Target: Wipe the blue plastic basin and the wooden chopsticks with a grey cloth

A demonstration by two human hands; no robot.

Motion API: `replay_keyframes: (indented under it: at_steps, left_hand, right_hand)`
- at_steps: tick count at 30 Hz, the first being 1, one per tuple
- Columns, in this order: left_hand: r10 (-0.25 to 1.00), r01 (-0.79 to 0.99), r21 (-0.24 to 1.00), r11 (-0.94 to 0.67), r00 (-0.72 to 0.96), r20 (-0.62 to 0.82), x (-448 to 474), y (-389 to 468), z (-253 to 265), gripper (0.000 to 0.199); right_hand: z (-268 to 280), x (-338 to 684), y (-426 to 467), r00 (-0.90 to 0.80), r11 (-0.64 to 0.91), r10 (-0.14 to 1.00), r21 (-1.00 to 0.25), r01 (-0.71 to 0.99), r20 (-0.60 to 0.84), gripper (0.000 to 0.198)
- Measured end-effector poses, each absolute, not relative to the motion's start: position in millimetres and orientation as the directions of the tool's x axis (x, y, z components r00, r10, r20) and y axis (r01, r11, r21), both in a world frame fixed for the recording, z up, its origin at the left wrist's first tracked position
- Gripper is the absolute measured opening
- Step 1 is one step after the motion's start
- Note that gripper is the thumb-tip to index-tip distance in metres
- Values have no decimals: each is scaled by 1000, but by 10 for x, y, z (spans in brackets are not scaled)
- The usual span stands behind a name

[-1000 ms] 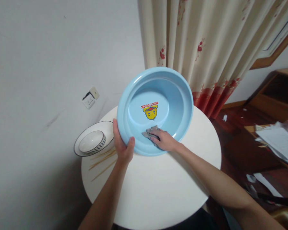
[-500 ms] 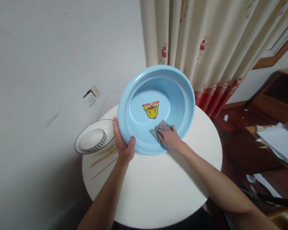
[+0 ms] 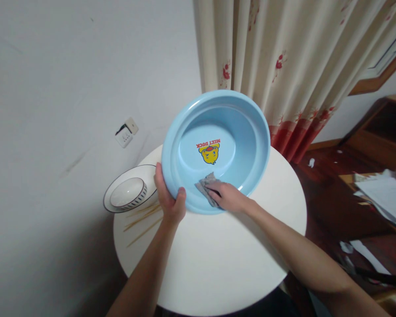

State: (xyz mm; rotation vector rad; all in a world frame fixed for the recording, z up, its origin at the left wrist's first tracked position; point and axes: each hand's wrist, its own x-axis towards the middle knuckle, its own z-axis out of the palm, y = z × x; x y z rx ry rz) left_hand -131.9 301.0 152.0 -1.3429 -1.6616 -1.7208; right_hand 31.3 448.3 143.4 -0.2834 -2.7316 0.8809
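A light blue plastic basin [image 3: 251, 132] is tilted toward me over the round white table [image 3: 218, 259], with a yellow duck print and red lettering on its inner bottom. My left hand [image 3: 171, 200] is closed round its left rim, thumb on the inside and fingers behind. In my right hand [image 3: 229, 197] is a grey cloth [image 3: 207, 187], pressed against the basin's inner wall near the lower rim. Part of the cloth is hidden under my fingers.
Left of the basin, a white bowl [image 3: 128, 192] sits in a larger dark-rimmed white plate [image 3: 152, 174]. Several thin wooden chopsticks [image 3: 143, 219] lie beside them. A wall with a socket [image 3: 123, 136] stands at left, a curtain [image 3: 251, 48] behind, papers [image 3: 383, 198] at right.
My right hand has slid the cloth left and slightly down along the basin's inner wall. My left hand keeps its hold on the rim, and the basin has hardly moved.
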Motion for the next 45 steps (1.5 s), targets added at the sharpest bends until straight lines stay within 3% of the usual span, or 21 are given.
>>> replay_keyframes:
  at_steps: [4, 7, 11, 15, 19, 22, 29, 34, 37, 41, 45]
  left_hand:
    - [266, 772, 581, -260, -521, 811, -1335, 3059, 1536, 90]
    - [216, 762, 585, -278, -544, 811, -1345, 3089, 1577, 89]
    - [149, 784, 570, -246, -550, 822, -1345, 3101, 1624, 75]
    - [130, 806, 541, -241, -526, 841, -1350, 3101, 1624, 67]
    - [111, 841, 488, -234, -476, 873, -1393, 3095, 1583, 68]
    - [113, 848, 499, -181, -486, 867, -1412, 3103, 1572, 70]
    - [-34, 822, 563, -80, -567, 823, -1357, 3124, 1679, 64]
    - [28, 842, 536, 63, -538, 842, -1361, 3055, 1669, 40]
    - [112, 868, 494, 53, -497, 860, -1336, 3039, 1627, 53]
    - [263, 878, 477, 34, -469, 843, -1249, 3044, 1582, 88]
    - [265, 851, 525, 3, -507, 820, -1218, 3052, 1550, 92]
  right_hand:
    - [1338, 254, 4391, -917, 680, 130, -707, -194, 377, 53]
    - [1283, 240, 4381, -909, 696, 85, -677, -240, 409, 59]
    - [1316, 264, 4389, -957, 792, 178, -610, 3, 227, 59]
    - [1349, 282, 4416, -903, 820, 423, -457, 346, 76, 54]
    - [1313, 296, 4522, -753, 731, 655, -299, 613, 57, 53]
    - [1302, 316, 4600, -702, 694, 708, -256, 672, 77, 56]
    - [1307, 263, 4502, -761, 740, 646, -294, 605, 58, 57]
    - [1250, 200, 4444, -749, 729, 656, -334, 597, 94, 58]
    - [1228, 187, 4473, -768, 743, 628, -391, 544, 124, 55]
    - [1233, 186, 4497, -878, 814, 447, -484, 320, 170, 53]
    - [1254, 187, 4465, -923, 831, 328, -526, 181, 200, 54]
